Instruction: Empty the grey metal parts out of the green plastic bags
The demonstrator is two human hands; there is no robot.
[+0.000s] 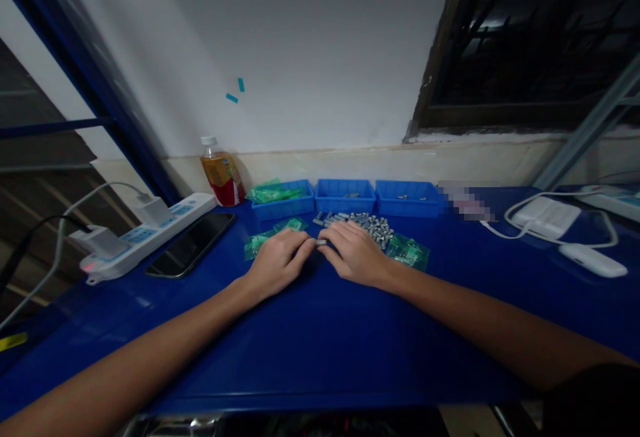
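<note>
Both my hands rest on the blue table, fingertips meeting at the middle. My left hand and my right hand pinch together a small silver metal part between them. Just behind my right hand lies a pile of several small silver metal parts. Green plastic bags lie under and beside my right hand, and more green bags lie by my left hand.
Three blue bins line the wall, the left one holding green bags. A drink bottle, a white power strip and a black phone sit at left. White chargers and cables lie at right.
</note>
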